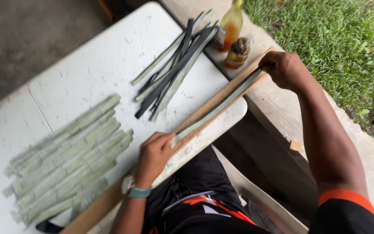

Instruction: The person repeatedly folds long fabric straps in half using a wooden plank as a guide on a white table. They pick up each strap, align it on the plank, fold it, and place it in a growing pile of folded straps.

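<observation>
Left hand point(153, 157) pressed one end of the long grey-green leaf strip point(217, 108) onto the brown wooden board point(204, 112), centre frame | right hand point(284, 69) clamped the far end, upper right | risk: overhanging board could tip off the white folding table point(87, 65); taut strip might tear.

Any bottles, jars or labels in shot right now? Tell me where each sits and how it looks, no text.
Bottle: far table edge, tall, clear, amber liquid, red-and-white label.
Jar: just in front of the bottle, short, dark contents, orange label band.
Right hand is nearest them, holding a green strip on a wooden board.
No signs or screens.
</observation>
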